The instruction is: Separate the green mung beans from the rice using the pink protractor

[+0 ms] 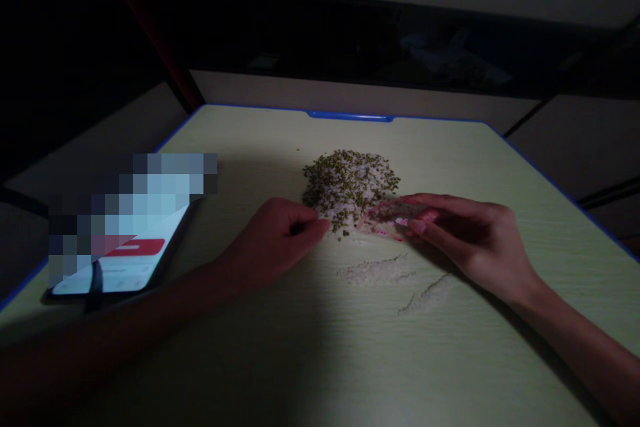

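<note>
A heap of green mung-like beans mixed with white rice-like grains (pixel 350 180) lies on the pale folding table (pixel 260 360). At the heap's near left edge, my left hand (pixel 277 233) has its fingers curled in and its thumb pressed toward them. What they hold, if anything, is hidden. On the other side, my right hand (pixel 475 233) pinches a small clear plastic bag with pink print (pixel 383 223) between thumb and fingers. The bag lies low against the heap's near right edge, and I cannot tell what is inside it.
Two thin streaks of white grains, a wider one (pixel 377 270) and a narrower one (pixel 425 293), lie nearer me. A lit phone or tablet (pixel 130 267) rests at the left with a dark strap across it. A blue handle (pixel 350 117) sits on the table's far edge.
</note>
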The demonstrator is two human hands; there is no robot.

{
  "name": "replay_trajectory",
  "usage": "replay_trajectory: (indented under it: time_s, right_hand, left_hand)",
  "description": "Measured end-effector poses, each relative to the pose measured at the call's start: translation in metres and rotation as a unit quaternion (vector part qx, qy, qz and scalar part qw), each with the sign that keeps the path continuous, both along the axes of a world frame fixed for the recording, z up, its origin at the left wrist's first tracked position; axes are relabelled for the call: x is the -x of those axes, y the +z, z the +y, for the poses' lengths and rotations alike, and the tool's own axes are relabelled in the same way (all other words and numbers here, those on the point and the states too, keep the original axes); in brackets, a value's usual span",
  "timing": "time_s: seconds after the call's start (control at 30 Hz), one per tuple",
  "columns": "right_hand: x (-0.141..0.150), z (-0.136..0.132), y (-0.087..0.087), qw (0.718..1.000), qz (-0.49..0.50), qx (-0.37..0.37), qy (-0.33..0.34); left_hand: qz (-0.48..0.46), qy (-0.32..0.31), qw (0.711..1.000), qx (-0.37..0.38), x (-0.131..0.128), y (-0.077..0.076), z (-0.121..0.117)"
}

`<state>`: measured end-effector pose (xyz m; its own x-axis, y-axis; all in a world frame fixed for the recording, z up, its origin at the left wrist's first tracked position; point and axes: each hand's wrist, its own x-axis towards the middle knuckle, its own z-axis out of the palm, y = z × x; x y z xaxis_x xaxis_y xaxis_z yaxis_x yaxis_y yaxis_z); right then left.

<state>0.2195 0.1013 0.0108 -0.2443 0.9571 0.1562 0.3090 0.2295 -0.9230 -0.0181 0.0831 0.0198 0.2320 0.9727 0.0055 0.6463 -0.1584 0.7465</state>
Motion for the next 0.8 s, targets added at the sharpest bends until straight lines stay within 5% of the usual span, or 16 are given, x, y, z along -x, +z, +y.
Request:
replay_trajectory:
  time_s: [0.2,0.8]
  right_hand:
    - [-0.001,0.004,0.000,0.999,-0.004,0.002,-0.051]
    - [0.014,0.012,-0.003,0.998,-0.027,-0.045,0.025]
  left_hand:
    - [-0.005,-0.001,1.000,-0.002,0.001,0.000,0.000]
    - [-0.008,0.004,1.000,0.013,0.000,-0.001,0.000]
